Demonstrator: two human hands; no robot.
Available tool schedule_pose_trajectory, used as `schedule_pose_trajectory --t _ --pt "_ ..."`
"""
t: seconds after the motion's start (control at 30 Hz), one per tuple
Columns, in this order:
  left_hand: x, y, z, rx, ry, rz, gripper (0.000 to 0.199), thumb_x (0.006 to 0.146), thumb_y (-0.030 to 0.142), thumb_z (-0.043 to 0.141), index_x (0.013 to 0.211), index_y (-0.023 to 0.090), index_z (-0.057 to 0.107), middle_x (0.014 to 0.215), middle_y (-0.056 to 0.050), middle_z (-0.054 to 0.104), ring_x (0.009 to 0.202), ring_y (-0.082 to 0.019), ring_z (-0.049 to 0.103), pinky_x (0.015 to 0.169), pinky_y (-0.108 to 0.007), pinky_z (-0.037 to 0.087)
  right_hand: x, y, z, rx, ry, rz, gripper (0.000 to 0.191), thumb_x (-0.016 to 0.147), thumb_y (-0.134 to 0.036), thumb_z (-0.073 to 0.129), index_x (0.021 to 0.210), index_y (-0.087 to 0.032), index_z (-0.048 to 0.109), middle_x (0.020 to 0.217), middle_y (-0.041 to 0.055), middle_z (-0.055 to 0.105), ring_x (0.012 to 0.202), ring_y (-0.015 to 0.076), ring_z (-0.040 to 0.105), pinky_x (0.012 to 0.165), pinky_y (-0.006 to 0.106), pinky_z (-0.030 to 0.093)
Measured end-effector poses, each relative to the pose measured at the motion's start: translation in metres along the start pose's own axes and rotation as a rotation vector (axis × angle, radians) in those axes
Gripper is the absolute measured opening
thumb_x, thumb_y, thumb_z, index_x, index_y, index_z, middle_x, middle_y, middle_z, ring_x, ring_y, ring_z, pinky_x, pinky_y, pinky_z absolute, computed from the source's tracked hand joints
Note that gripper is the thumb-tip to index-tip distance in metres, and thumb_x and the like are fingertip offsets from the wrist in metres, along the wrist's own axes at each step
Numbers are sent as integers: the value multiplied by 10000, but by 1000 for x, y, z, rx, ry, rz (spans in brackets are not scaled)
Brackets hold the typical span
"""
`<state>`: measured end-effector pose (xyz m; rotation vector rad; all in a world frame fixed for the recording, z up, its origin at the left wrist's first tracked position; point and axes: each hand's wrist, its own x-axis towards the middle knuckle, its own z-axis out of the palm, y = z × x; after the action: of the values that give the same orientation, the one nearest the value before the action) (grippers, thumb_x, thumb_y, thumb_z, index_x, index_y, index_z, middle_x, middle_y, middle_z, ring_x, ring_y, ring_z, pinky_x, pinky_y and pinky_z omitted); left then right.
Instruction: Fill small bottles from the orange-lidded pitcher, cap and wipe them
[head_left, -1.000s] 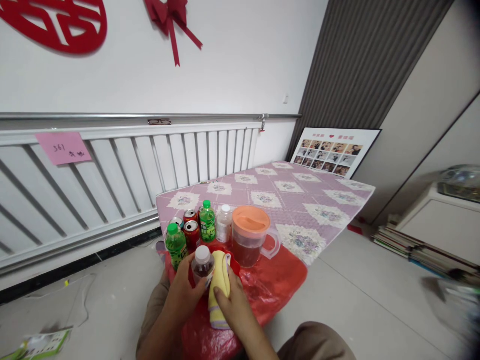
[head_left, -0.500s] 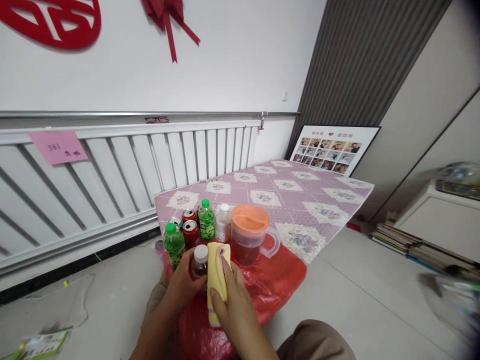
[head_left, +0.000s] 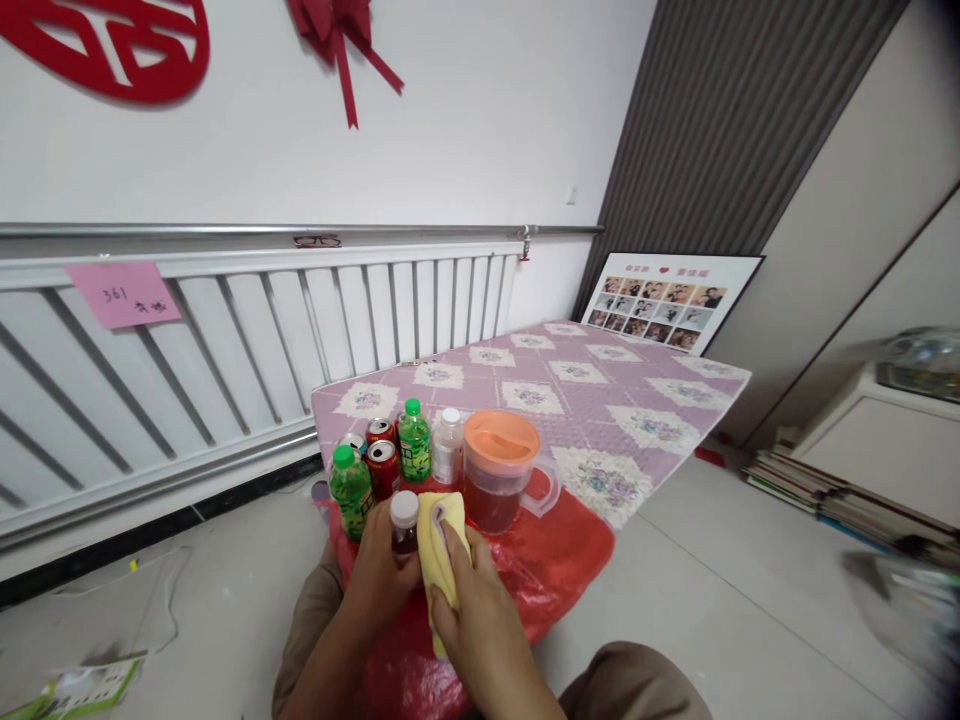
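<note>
My left hand point(head_left: 381, 570) is wrapped round a white-capped bottle point(head_left: 405, 538) of dark liquid, which stands upright near the front of the table. In my right hand point(head_left: 480, 610) is a folded yellow cloth point(head_left: 435, 545), pressed against the bottle's right side. Right behind the cloth stands a clear plastic pitcher point(head_left: 495, 500) with an orange lid, partly filled with brownish liquid. To the left are a green-capped bottle point(head_left: 351, 495) and a second green bottle point(head_left: 414, 450). Red cans point(head_left: 383, 468) sit between them. A clear bottle with a white cap point(head_left: 448, 450) is beside the pitcher.
Red plastic sheeting point(head_left: 555, 560) covers the near end of the table, over a purple floral tablecloth point(head_left: 525, 365). A white radiator point(head_left: 360, 310) runs along the wall behind. A photo board point(head_left: 667, 300) leans at the far end. Books point(head_left: 817, 500) are stacked at right.
My right hand and the cloth have shifted slightly right and down along the bottle. My left hand keeps its grip. The other drinks have stayed in place.
</note>
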<state>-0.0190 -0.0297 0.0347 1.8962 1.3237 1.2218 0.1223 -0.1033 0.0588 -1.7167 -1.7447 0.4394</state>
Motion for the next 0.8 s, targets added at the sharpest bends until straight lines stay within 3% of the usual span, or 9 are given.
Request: schedule_pose_trajectory --t 0.1,0.2,0.43,0.63,0.8 --pt "-3 -1 -7 -144 -107 -41 621 751 226 630 1344 221 445 1287 -106 600 1181 -285 581 1025 -458 454 1 3 4 -1 5 -3 776 789 -69 519 1515 -252 316 1474 159 370 1304 299 482 1058 420 432" --pt "-3 -6 -11 -224 -128 -89 651 736 197 620 1359 212 431 1370 -113 552 1254 -278 536 1087 -463 397 2 0 3 -4 -8 -2 782 784 -67 524 1515 -248 317 1476 167 369 1302 298 488 1054 422 435" --pt "-2 -10 -5 -166 -33 -192 600 715 301 691 1272 193 498 1250 -111 615 1136 -272 605 1004 -454 459 -4 -16 -5 -77 -93 45 776 796 -67 524 1519 -255 314 1483 182 379 1309 313 494 1043 424 446" --pt "-3 -15 0 -87 72 -160 606 662 310 728 1217 181 522 1209 -132 616 1102 -307 600 954 -492 472 -11 -20 -3 -149 -160 50 780 802 -43 492 1524 -262 295 1514 193 346 1311 306 496 1019 419 468" --pt "-3 -10 0 -74 122 -167 510 716 377 682 1178 197 562 1168 -130 643 1063 -311 616 915 -470 497 -17 -23 -1 -141 -213 42 837 763 -38 519 1514 -334 296 1540 148 339 1348 301 457 1037 423 454"
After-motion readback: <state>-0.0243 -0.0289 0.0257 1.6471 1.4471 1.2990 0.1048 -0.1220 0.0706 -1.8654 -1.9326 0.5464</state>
